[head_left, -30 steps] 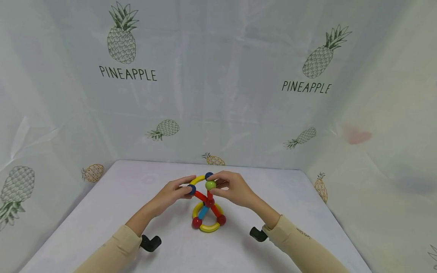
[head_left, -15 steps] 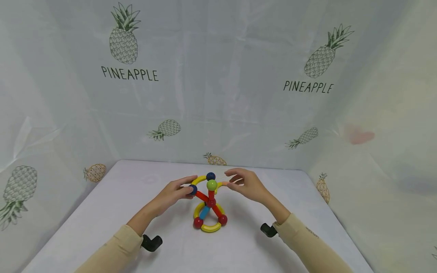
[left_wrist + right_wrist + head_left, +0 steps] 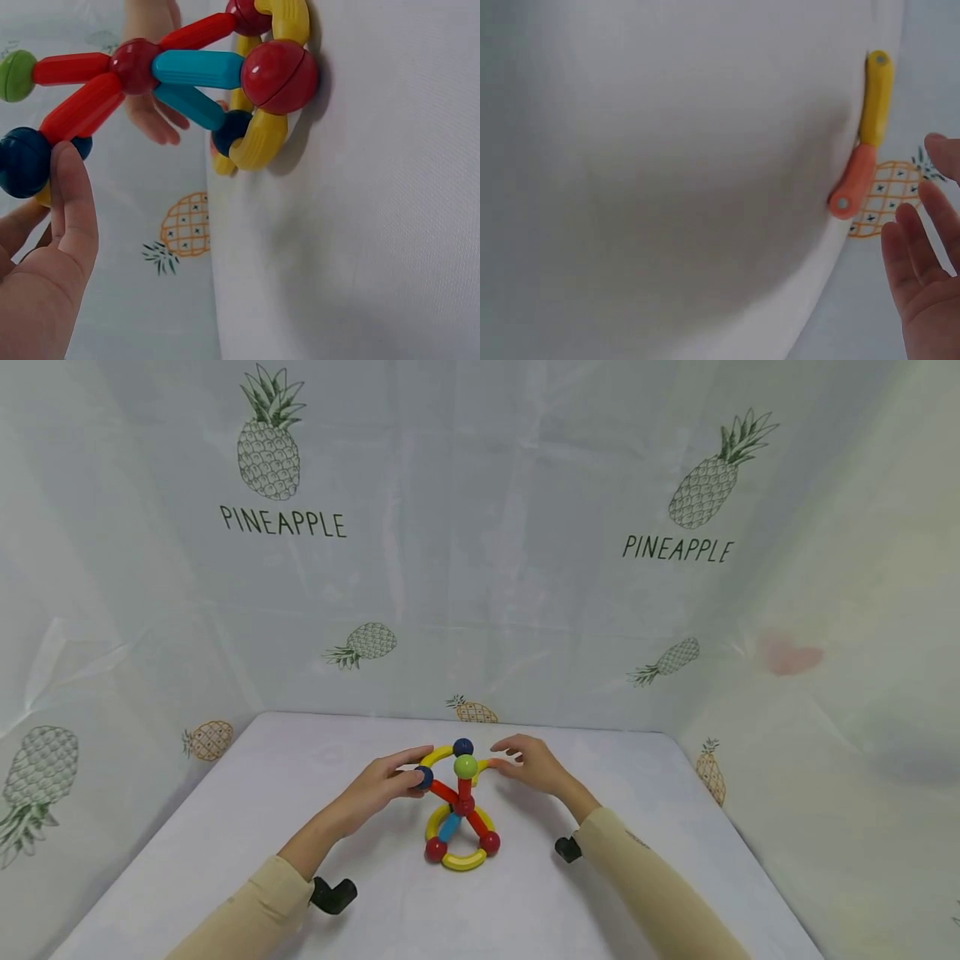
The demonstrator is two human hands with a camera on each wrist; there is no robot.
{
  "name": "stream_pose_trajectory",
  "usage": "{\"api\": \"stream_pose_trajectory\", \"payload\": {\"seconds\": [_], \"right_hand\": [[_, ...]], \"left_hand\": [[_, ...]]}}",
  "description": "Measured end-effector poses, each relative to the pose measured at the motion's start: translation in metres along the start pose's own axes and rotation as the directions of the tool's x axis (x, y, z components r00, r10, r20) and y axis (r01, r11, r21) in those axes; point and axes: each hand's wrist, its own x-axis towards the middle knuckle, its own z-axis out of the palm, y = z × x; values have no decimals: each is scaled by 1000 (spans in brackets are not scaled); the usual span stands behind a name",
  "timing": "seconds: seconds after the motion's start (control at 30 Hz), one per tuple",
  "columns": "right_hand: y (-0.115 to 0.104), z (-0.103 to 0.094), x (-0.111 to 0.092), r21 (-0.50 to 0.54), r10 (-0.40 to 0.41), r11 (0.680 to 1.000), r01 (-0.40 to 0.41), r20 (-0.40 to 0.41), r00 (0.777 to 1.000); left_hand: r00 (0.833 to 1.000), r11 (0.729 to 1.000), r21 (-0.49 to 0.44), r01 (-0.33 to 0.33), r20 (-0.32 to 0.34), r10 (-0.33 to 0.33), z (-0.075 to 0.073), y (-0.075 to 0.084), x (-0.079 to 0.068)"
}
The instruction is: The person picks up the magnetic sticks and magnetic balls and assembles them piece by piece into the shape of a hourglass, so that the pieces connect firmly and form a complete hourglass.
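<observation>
A magnetic ball-and-stick structure (image 3: 464, 805) stands on the table: a ring of yellow curved sticks and balls below, red and blue sticks rising to a central red ball (image 3: 136, 67). A light green ball (image 3: 466, 767) tops one upright red stick. My left hand (image 3: 384, 783) pinches a dark blue ball (image 3: 24, 162) at the end of another red stick; a yellow curved stick (image 3: 438, 753) links it to a second blue ball (image 3: 462, 747). My right hand (image 3: 532, 767), holding nothing, hovers with parted fingers near a yellow stick (image 3: 877, 97) and an orange stick (image 3: 853, 182) lying end to end.
The white table (image 3: 360, 893) ends at a pale curtain (image 3: 480, 568) printed with pineapples, which also runs along both sides. Black wrist mounts (image 3: 333, 895) stick out from the sleeves.
My right hand has let go of the green ball, which stays on the red stick, and has moved right toward the yellow and orange sticks. The left hand keeps its hold.
</observation>
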Motion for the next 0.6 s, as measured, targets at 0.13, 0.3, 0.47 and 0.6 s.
{"api": "stream_pose_trajectory", "payload": {"seconds": [0.13,0.3,0.47,0.6], "right_hand": [[4,6,7,-21,36,999,-35,20,999],[10,11,11,-41,88,995,-87,46,995],[15,17,13,-50,112,993,-109,79,991],[16,20,12,-66,98,994,-92,96,991]], "left_hand": [[1000,1000,1,-3,4,3,-1,-1,0],[1000,1000,3,-3,1,3,-1,1,-1],[1000,1000,4,4,-4,-4,0,2,-1],[1000,1000,3,8,-1,-8,1,3,-1]]}}
